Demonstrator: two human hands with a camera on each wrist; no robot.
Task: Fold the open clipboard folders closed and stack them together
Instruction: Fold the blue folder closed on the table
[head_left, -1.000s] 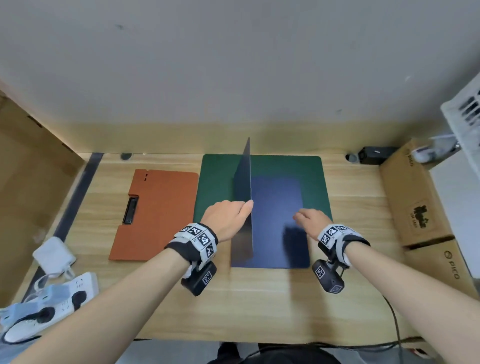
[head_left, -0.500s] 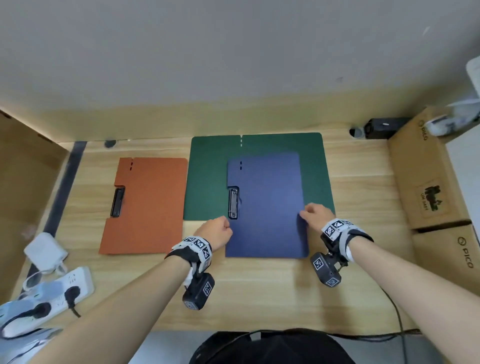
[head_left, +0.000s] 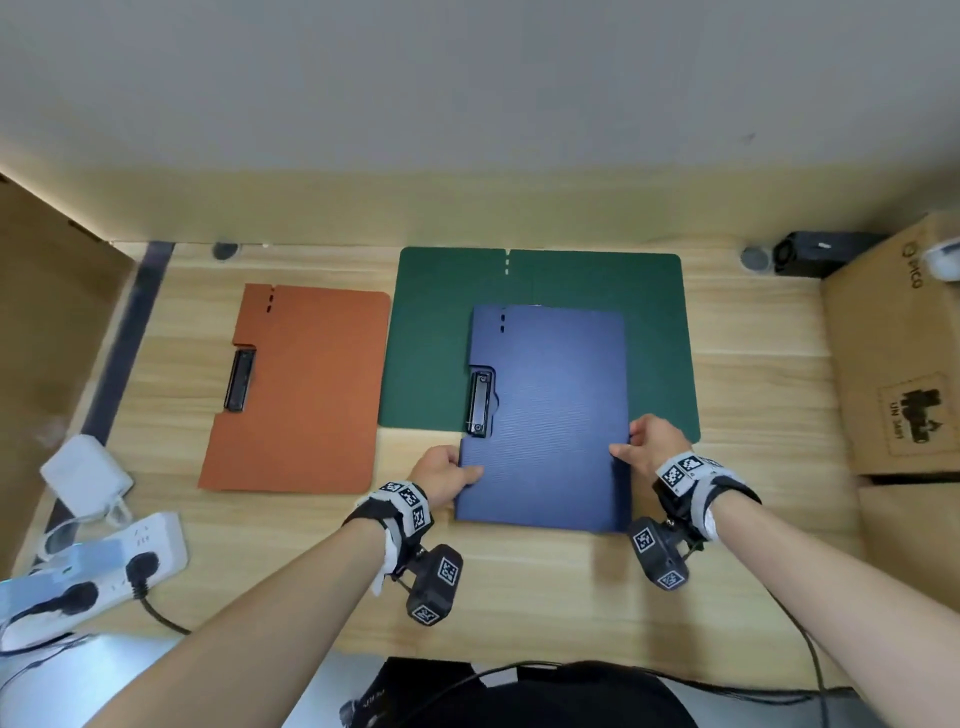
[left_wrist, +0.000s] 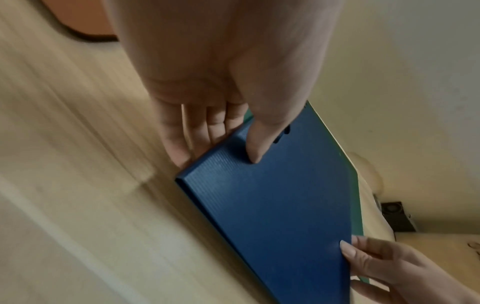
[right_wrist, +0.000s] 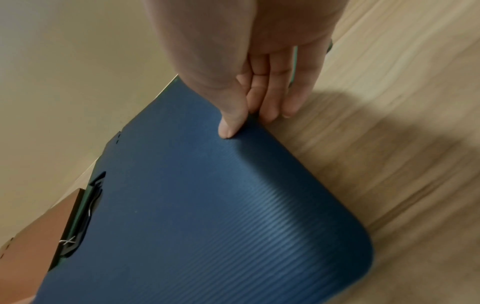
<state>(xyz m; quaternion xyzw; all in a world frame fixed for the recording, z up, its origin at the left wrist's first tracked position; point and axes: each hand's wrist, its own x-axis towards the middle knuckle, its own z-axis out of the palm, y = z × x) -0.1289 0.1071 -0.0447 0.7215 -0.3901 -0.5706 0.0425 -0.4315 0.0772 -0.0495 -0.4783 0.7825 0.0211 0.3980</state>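
A closed blue clipboard folder (head_left: 550, 415) lies partly on an open green folder (head_left: 447, 332) spread flat behind it. My left hand (head_left: 447, 475) pinches the blue folder's left edge, thumb on top and fingers under it (left_wrist: 218, 144). My right hand (head_left: 649, 447) pinches its right edge the same way (right_wrist: 244, 121). The blue folder (right_wrist: 207, 195) is slightly raised off the wood at its near end. A closed orange folder (head_left: 306, 389) lies to the left, apart from the others.
A white power strip (head_left: 93, 571) and a white adapter (head_left: 85, 475) sit at the near left. Cardboard boxes (head_left: 893, 364) stand along the right edge. A black device (head_left: 815, 254) is at the back right. A wall runs behind the wooden desk (head_left: 519, 582).
The blue folder's cover, upright a second ago, has come down shut. Both hands have moved to its side edges and now pinch it.
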